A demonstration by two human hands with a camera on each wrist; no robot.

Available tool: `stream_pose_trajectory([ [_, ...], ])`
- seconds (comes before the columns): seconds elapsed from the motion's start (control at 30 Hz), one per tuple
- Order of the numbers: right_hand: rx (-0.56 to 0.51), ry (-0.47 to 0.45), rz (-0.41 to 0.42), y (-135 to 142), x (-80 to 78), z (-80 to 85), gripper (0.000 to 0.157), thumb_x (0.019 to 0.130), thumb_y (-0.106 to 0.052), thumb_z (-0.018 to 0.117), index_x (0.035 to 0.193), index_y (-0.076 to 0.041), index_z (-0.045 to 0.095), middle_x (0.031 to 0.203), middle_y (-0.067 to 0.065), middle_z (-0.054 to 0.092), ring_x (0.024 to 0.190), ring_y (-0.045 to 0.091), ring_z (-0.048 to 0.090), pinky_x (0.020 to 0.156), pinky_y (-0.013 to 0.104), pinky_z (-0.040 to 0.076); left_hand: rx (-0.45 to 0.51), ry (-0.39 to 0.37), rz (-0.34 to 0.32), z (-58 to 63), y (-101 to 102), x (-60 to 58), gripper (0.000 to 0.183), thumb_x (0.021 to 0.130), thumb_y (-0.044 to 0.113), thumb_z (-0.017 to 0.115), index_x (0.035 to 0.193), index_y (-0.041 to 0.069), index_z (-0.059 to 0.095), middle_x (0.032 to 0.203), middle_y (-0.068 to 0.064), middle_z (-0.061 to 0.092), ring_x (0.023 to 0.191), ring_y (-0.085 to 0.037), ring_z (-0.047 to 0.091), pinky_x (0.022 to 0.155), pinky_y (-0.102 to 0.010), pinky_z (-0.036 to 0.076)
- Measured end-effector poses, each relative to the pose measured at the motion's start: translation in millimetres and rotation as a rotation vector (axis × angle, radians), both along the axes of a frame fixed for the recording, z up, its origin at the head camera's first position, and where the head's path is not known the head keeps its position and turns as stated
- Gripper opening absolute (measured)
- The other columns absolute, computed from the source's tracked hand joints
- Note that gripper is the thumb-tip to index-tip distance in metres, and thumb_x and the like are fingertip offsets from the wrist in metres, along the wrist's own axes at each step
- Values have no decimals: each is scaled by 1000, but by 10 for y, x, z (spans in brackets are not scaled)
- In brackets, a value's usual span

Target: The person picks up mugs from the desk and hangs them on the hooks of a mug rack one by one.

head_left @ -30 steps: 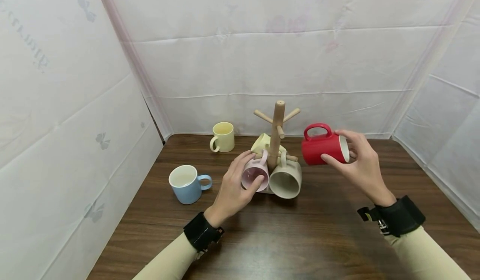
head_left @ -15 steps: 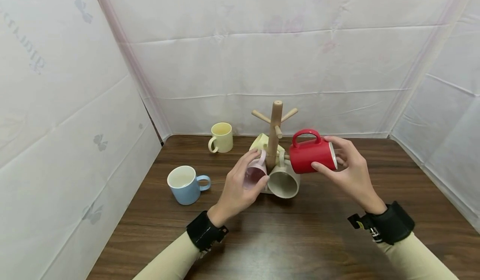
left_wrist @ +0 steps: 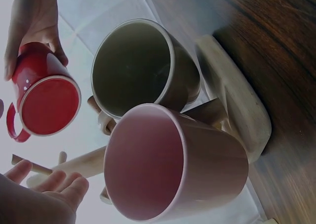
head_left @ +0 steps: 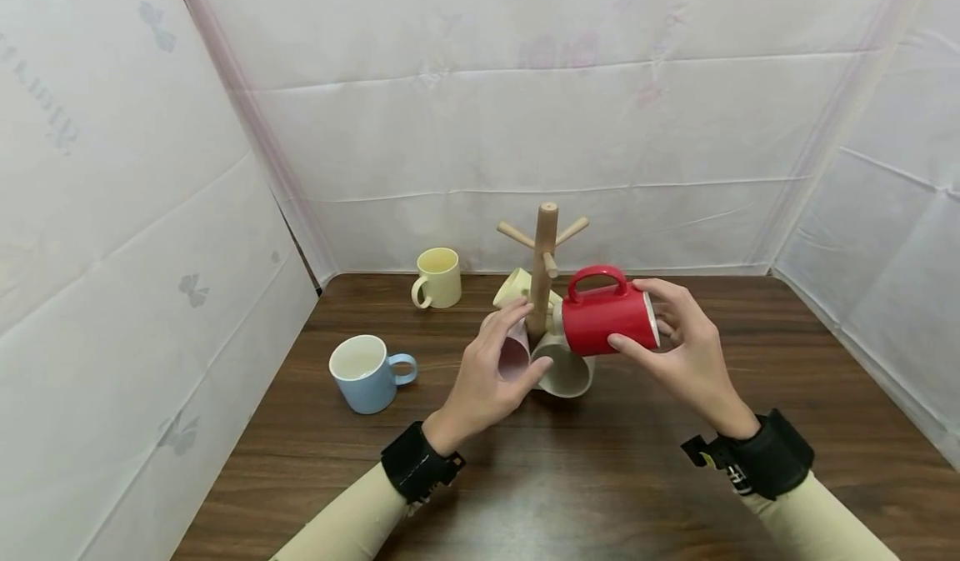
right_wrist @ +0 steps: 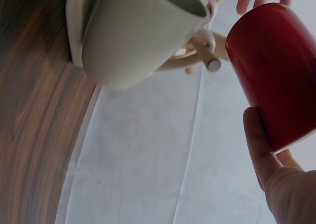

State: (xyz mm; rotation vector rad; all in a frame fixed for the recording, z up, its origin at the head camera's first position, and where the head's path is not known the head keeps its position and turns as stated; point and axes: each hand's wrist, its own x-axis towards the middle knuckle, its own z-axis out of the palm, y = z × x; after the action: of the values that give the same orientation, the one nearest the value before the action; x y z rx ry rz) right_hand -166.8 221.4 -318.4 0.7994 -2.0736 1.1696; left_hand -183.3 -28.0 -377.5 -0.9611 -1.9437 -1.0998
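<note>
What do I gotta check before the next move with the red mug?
1. Right hand has a good grip on the shiny red cylindrical mug: ok, thumb and fingers pinch it.
2. Its curved red handle points up, free of fingers: ok.
3. Upper pegs on the pale wooden mug rack are bare: ok, three show with no mug.
4. Handle is on a peg: not ok, it's apart from them.
5. Red mug is clear of the round beige mug: ok, both wrist views show a gap.
6. Left hand isn't touching the round pink mug: cannot tell.
</note>
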Motion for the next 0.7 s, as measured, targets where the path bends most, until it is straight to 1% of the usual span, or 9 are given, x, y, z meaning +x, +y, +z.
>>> stream_pose_trajectory([
  [0.1,-9,3,21,-46,23,0,71,63,3,80,127,-2,50,121,10,52,90,21,58,76,22,50,3,20,-17,119,12,89,66,78,24,72,136,8,42,137,-10,44,122,-28,40,97,-44,39],
  [0.23,-23,-5,64,-111,57,-22,73,62,5,79,128,0,48,122,12,52,89,23,59,78,25,50,-2,17,-42,279,25,220,71,73,16,76,134,3,43,136,-12,45,121,-30,42,95,-45,40],
  [0.3,-26,-14,80,-147,77,-35,74,62,5,79,128,1,47,123,12,52,89,23,59,78,26,50,-11,-1,-47,281,24,237,72,73,18,76,134,2,42,137,-12,44,121,-28,41,92,-44,42],
  [0.37,-31,-25,93,-183,96,-51,74,62,5,79,128,1,46,123,13,51,90,23,59,79,27,50,-16,-18,-56,263,21,236,75,73,21,77,135,2,41,138,-11,43,122,-27,40,91,-45,44],
  [0.43,-38,-40,108,-216,111,-66,73,63,4,79,128,1,46,124,12,50,91,23,59,79,28,50,-23,-33,-66,206,16,201,78,73,25,77,137,3,38,139,-10,42,122,-25,39,89,-44,45],
  [0.5,-45,-55,120,-249,123,-77,73,64,4,79,129,0,46,125,12,50,92,23,59,79,29,50,-27,-55,-76,149,12,165,82,73,29,78,140,7,35,139,-7,42,122,-23,38,89,-42,46],
  [0.57,-50,-70,133,-277,130,-87,72,65,3,79,129,0,46,126,11,49,93,23,59,79,30,50,-34,-78,-80,82,3,122,83,74,33,77,142,11,33,138,-3,42,121,-20,38,89,-41,46],
  [0.7,-56,-84,152,-323,138,-104,72,65,3,79,129,0,45,125,11,50,93,23,59,79,32,51,-35,-116,-80,14,-21,97,82,74,34,76,141,16,33,133,1,45,116,-15,43,85,-40,49],
])
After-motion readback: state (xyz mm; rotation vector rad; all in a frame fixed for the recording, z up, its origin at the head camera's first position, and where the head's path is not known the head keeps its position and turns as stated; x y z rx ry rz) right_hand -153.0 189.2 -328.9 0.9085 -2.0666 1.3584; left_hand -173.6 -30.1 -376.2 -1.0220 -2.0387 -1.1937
